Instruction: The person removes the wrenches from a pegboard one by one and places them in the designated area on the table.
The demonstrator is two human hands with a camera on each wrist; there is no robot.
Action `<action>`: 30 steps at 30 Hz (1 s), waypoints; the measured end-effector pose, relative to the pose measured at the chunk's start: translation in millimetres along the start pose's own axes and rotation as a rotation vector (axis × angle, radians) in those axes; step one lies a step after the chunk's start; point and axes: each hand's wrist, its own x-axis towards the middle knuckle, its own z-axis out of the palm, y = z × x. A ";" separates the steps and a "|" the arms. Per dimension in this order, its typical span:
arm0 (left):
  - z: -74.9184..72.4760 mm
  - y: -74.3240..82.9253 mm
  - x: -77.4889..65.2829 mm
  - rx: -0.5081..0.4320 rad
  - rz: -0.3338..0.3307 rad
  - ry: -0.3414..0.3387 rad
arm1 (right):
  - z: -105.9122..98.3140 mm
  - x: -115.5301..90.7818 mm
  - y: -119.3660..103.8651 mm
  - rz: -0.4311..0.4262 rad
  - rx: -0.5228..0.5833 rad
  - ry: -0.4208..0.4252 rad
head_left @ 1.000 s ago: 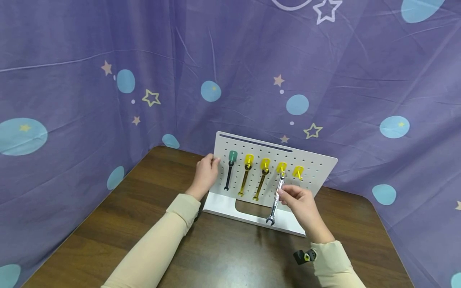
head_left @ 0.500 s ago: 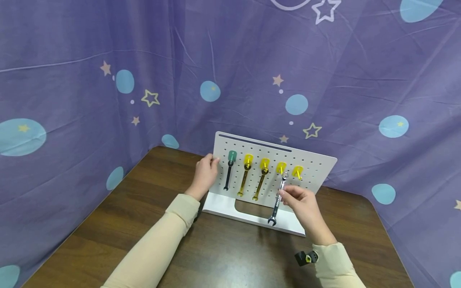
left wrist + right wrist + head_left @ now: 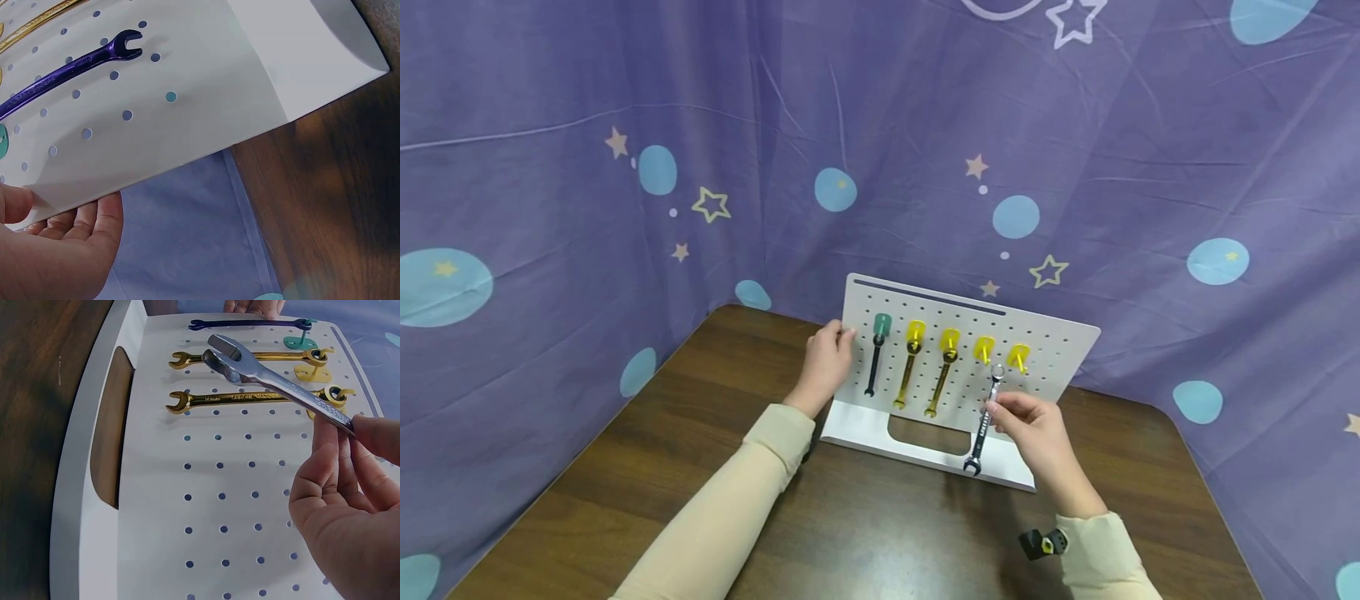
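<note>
My right hand [image 3: 1037, 429] pinches a silver combination wrench [image 3: 284, 389] between thumb and fingers. In the head view the wrench hangs in front of the white pegboard [image 3: 1060, 354], ring end up, off the hooks. My left hand [image 3: 827, 367] grips the pegboard's left edge, thumb in front and fingers behind, as the left wrist view shows. A dark purple wrench [image 3: 69, 70] hangs from the green hook [image 3: 882, 323]. Two gold wrenches [image 3: 907, 379] hang from yellow hooks beside it. Two more yellow hooks [image 3: 984, 348] farther right bear nothing.
The pegboard stands on its white base [image 3: 865, 432], which has a rounded cutout, on a dark brown wooden table [image 3: 865, 533]. A purple curtain [image 3: 895, 125] with stars and blue spots hangs behind and to the left. A black device [image 3: 1041, 543] sits at my right wrist.
The silver wrench's ring end came off the fourth hook. My right hand has carried it slightly right and down, away from that hook. My left hand still holds the board's edge.
</note>
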 end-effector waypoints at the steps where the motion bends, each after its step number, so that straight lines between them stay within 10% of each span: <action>1: 0.1 -0.1 0.2 0.000 0.000 0.000 | -0.8 -0.2 0.9 -0.008 -0.010 0.001; 30: 1.3 -4.1 1.7 -0.011 -0.021 -0.019 | -25.2 -19.1 21.0 -0.011 -0.054 0.054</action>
